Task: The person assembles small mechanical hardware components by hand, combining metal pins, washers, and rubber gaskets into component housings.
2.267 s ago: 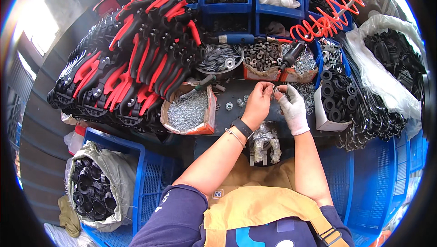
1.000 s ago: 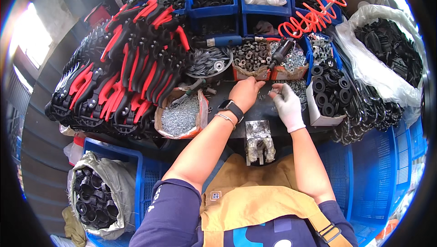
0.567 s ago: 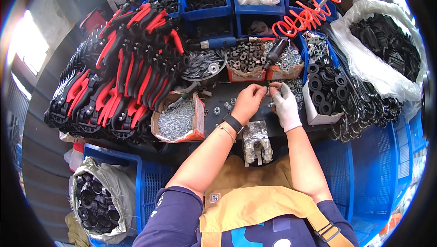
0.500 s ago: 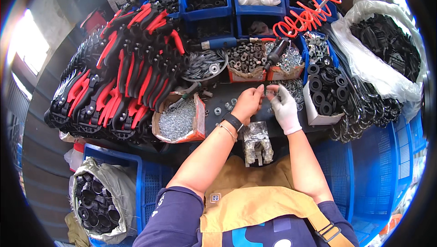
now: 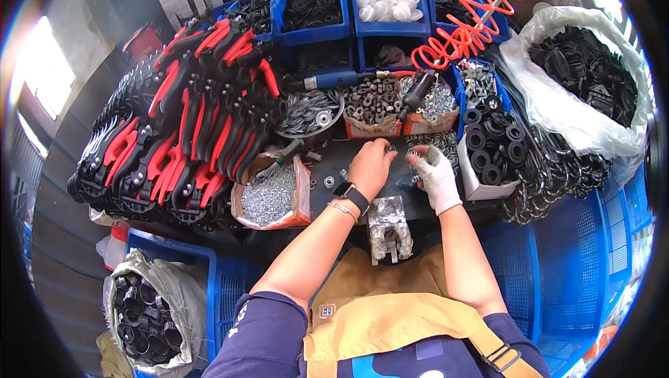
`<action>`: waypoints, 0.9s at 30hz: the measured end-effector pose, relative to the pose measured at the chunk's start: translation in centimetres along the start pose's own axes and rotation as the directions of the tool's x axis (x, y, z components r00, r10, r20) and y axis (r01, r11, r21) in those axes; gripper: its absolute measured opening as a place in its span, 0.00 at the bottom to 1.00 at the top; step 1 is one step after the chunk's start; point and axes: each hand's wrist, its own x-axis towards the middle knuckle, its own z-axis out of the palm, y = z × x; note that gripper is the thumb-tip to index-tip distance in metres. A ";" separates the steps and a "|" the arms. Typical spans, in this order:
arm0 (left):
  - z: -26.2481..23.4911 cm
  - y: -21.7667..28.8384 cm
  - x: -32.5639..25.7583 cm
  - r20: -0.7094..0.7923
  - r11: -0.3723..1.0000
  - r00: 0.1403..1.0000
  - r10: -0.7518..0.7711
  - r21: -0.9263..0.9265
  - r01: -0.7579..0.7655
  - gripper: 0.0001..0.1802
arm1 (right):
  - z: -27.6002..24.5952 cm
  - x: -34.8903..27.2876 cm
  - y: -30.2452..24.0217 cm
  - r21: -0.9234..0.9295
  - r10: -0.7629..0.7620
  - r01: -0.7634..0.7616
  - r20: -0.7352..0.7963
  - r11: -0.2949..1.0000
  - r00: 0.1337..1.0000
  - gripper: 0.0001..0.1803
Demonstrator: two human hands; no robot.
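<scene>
My bare left hand [image 5: 371,167], with a dark watch on its wrist, is over the dark bench, fingers bent together at the tips. Something small and metallic shows by its fingertips, too small to name. Just to its right, my right hand [image 5: 437,177] wears a white glove with bare fingertips, pinched around a small shiny coiled metal piece. A pile of metal springs [image 5: 448,149] lies right behind that hand. Below both hands, a silvery metal fixture [image 5: 388,218] stands at the bench's front edge. Several small metal rings [image 5: 329,182] lie left of my left hand.
Red-and-black tool handles [image 5: 188,113] are heaped at left, beside a carton of small metal pins [image 5: 272,193]. Behind stand cartons of nuts [image 5: 376,99] and blue bins [image 5: 313,29]. A black power driver [image 5: 420,91] hangs under a red coiled hose [image 5: 463,29]. Black rings [image 5: 495,144] fill a box at right.
My hands have moved a little apart: the left hand has turned with its back upward, and the right hand's fingers have closed in. The whole view has shifted slightly.
</scene>
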 end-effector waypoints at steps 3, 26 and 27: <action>-0.5 1.0 -0.3 -0.025 0.902 0.976 0.216 -0.377 -0.209 0.13 | -0.2 0.1 0.3 0.077 0.170 -0.173 0.039 0.982 0.985 0.15; 0.2 0.7 1.4 0.323 0.975 0.938 -0.122 -0.139 0.174 0.24 | -0.5 -1.3 1.8 -0.645 -0.798 0.759 0.405 0.096 0.446 0.08; 0.0 0.6 1.6 0.320 0.982 0.943 -0.095 -0.124 0.141 0.25 | -0.3 -1.4 1.5 -0.642 -0.800 0.761 0.406 0.094 0.442 0.08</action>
